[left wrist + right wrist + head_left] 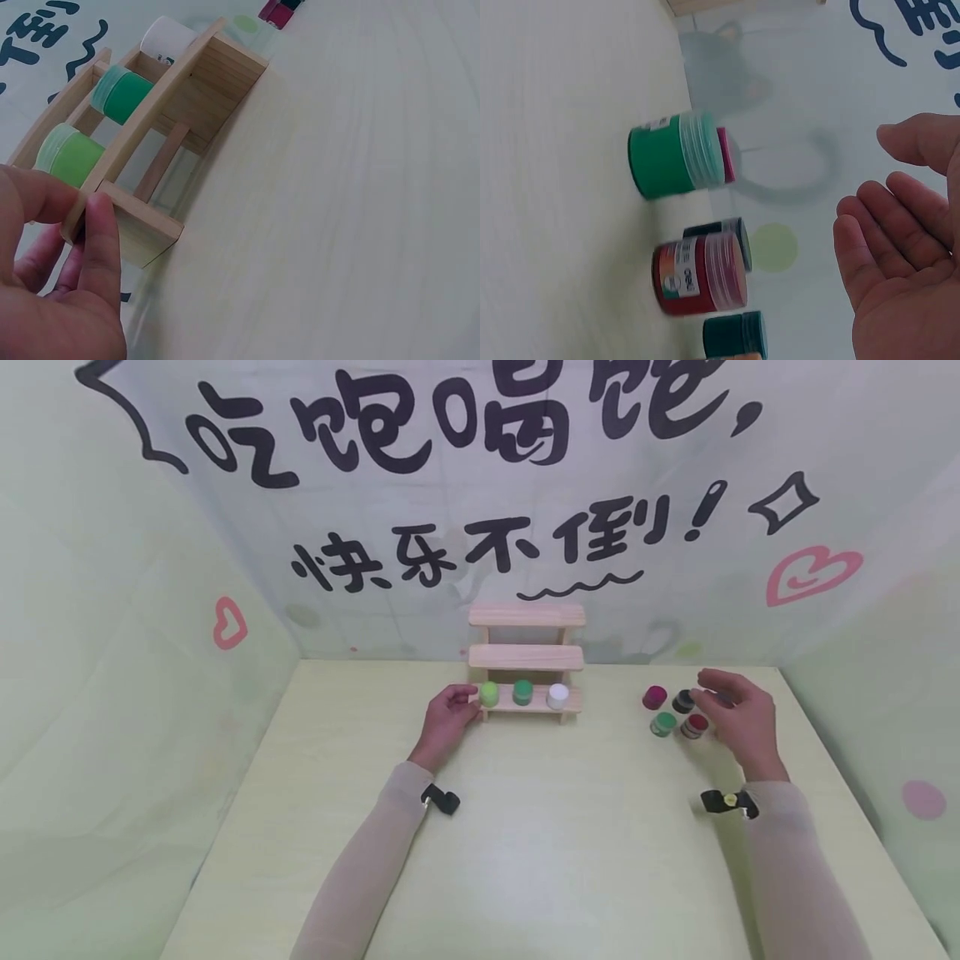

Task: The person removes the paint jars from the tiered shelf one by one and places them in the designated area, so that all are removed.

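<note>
A three-step wooden display stand point(527, 657) stands against the back wall. On its lowest step sit a light green paint jar point(489, 695), a darker green paint jar point(522, 693) and a white paint jar point(557, 697). My left hand point(447, 722) pinches the left end of that step, thumb and fingers on the wood in the left wrist view. Over the loose jars at the right hovers my right hand point(742, 727), its fingers apart and holding nothing. Nearest to it are a dark red paint jar point(699, 273) and a green paint jar point(671, 155).
Also in the right-hand cluster are a magenta jar point(655, 697), a black jar point(683, 701) and a teal jar point(735, 334), partly hidden by the hand in the head view. Printed cloth walls point(360, 627) enclose the pale table point(525, 843) at the back and sides.
</note>
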The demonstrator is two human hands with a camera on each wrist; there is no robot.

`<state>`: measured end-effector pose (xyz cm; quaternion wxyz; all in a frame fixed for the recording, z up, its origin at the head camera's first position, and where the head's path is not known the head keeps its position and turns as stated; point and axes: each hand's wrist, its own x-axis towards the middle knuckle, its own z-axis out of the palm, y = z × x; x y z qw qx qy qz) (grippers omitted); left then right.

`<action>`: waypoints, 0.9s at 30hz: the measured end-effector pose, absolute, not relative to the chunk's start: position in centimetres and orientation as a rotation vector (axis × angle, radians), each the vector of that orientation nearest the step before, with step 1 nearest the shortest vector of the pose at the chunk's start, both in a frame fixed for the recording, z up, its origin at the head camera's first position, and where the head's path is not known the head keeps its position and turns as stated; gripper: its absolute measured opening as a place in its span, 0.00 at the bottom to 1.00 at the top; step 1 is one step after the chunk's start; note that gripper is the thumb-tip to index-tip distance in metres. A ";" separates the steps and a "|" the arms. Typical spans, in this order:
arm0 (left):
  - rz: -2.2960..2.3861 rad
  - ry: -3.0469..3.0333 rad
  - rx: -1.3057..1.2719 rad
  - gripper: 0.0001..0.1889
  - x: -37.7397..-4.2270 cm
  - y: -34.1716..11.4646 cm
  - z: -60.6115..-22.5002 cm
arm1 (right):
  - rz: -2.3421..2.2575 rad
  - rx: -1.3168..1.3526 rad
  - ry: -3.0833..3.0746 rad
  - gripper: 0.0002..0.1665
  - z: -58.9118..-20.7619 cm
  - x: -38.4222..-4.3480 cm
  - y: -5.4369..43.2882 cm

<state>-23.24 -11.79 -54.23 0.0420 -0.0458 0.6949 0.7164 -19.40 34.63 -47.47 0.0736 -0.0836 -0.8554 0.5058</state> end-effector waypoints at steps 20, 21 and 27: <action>2.205 2.120 -0.172 0.16 -22.9 -11.6 -54.5 | 1.614 0.067 -2.580 0.30 -48.6 -21.4 26.8; 2.209 2.119 -0.171 0.16 -22.9 -11.6 -54.5 | 1.610 0.073 -2.585 0.29 -48.6 -21.4 26.4; 2.218 2.123 -0.175 0.17 -23.1 -11.5 -54.3 | 1.644 0.137 -2.578 0.27 -49.3 -22.1 24.5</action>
